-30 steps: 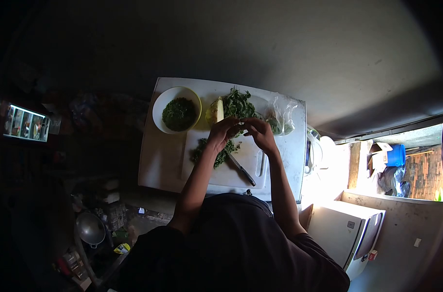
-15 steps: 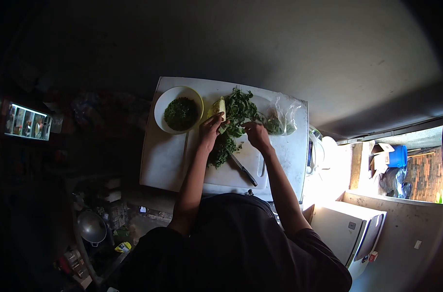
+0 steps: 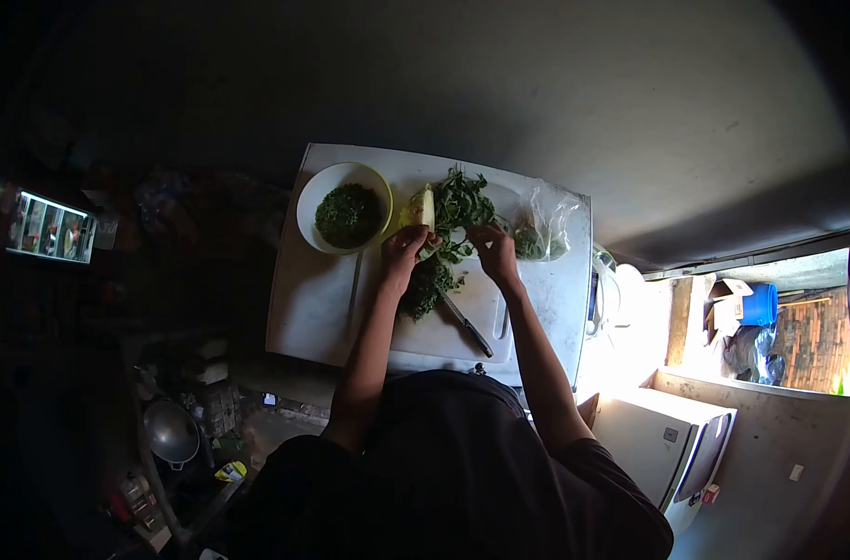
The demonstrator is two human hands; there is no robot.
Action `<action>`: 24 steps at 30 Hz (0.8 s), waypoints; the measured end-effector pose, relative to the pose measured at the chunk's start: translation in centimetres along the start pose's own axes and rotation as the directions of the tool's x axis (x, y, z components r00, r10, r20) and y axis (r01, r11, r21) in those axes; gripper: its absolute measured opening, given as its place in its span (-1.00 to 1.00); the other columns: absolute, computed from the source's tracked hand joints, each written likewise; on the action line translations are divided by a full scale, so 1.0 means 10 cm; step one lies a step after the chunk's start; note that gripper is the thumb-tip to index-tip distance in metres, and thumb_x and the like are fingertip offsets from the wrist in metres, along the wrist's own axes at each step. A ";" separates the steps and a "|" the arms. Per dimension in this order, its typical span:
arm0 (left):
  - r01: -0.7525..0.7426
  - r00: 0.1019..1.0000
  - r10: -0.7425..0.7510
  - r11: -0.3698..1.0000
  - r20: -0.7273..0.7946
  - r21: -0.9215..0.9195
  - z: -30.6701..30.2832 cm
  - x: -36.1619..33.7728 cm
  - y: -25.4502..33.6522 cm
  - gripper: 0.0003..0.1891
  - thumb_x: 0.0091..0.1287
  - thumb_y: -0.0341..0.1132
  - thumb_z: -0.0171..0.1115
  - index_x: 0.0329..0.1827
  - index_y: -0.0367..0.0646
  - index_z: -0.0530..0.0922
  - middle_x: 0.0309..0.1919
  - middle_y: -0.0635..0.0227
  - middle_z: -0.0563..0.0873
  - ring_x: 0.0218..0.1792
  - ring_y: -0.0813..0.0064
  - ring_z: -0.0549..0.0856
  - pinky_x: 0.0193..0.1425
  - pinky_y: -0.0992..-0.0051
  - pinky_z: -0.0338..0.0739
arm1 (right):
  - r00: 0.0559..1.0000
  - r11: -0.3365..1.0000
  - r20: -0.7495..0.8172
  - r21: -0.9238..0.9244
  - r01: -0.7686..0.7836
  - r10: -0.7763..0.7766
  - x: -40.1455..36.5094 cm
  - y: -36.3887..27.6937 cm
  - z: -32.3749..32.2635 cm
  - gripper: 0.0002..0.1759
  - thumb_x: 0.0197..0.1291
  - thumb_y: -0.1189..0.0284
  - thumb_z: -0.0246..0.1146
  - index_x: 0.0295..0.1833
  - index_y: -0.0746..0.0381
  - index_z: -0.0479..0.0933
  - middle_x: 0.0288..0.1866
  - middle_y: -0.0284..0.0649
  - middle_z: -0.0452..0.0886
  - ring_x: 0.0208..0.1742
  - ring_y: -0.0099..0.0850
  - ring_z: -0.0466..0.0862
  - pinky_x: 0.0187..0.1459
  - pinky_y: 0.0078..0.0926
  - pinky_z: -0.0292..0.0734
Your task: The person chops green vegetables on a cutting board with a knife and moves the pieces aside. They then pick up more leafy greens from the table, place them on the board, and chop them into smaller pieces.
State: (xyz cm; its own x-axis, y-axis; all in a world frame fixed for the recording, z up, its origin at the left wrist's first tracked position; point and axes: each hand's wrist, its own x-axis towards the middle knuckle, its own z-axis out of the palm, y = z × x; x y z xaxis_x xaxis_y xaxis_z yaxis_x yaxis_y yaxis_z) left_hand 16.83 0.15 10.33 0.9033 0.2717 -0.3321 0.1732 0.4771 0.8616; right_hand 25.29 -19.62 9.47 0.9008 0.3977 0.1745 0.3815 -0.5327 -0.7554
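Leafy greens (image 3: pixel 463 201): located slightly above the centre of the frame, in a loose heap between a pale vegetable (image 3: pixel 427 207) to the left and a clear plastic bag (image 3: pixel 557 219) to the right.

Handling: the sprigs are probably light and limp, with leaves that bruise or tear readily. Stems should be firmer; grip there, near the base, using fingertip pressure only. Damp leaves may cling or slide; moisture cannot be confirmed.

Hand state: the left hand (image 3: pixel 405 246) is curled, with leaves at its fingertips; whether it pinches them cannot be told. The right hand (image 3: pixel 495 250) has bent fingers at the lower right edge of the heap; its grip cannot be determined.

Visibility limits: the hands obscure the contact points. Individual stems merge in shadow. The tip of the knife (image 3: pixel 472 333), below centre, is lost against chopped greens (image 3: pixel 427 289). The bag's contents are blurred by the film.
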 end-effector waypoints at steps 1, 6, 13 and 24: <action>-0.032 0.999 0.033 0.999 0.015 -0.033 0.00 0.02 -0.04 -0.82 0.41 -0.17 0.33 -0.15 -0.09 0.68 -0.30 0.48 0.79 -0.23 0.66 0.77 -0.40 0.65 0.40 | 0.997 0.993 -0.073 0.120 0.007 0.002 0.02 -0.03 -0.05 -0.81 0.27 0.42 0.30 -0.06 0.18 0.73 -0.18 -0.18 0.72 -0.23 -0.35 0.72 -0.21 -0.42 0.60; -0.137 0.990 0.140 0.988 0.034 -0.065 0.05 0.08 -0.13 -0.84 0.39 -0.26 0.36 -0.16 -0.17 0.66 -0.29 0.37 0.77 -0.25 0.53 0.77 -0.19 0.53 0.62 | 0.972 0.897 0.010 0.381 -0.223 0.237 0.09 -0.37 -0.36 -0.78 0.29 0.47 0.29 -0.01 0.28 0.71 -0.12 -0.12 0.75 -0.23 -0.42 0.74 -0.24 -0.41 0.62; -0.120 0.990 0.128 0.985 0.057 -0.125 0.18 0.02 -0.03 -0.78 0.40 -0.25 0.35 -0.13 -0.25 0.63 -0.33 0.37 0.72 -0.28 0.48 0.76 -0.15 0.48 0.71 | 0.984 0.955 -0.037 0.248 -0.162 0.177 0.12 -0.46 -0.42 -0.68 0.29 0.29 0.36 0.01 0.31 0.69 -0.18 -0.18 0.77 -0.26 -0.50 0.71 -0.28 -0.49 0.61; -0.372 0.927 0.369 0.927 0.063 0.046 0.20 0.08 -0.05 -0.79 0.40 -0.23 0.38 -0.16 -0.22 0.70 -0.35 0.57 0.72 -0.28 0.77 0.61 -0.13 0.62 0.48 | 0.948 0.827 0.064 0.473 -0.305 0.313 0.06 -0.71 -0.57 -0.63 0.29 0.24 0.37 -0.03 0.36 0.69 -0.26 -0.20 0.76 -0.34 -0.51 0.68 -0.31 -0.52 0.58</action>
State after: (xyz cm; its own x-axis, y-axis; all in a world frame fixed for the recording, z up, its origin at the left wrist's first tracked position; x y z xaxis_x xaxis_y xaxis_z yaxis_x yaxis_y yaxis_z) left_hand 18.25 -1.51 10.40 0.9263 0.3752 0.0345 -0.1574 0.3023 0.9401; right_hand 24.24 -19.84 18.56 0.9598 0.2577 -0.1113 -0.0573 -0.2082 -0.9764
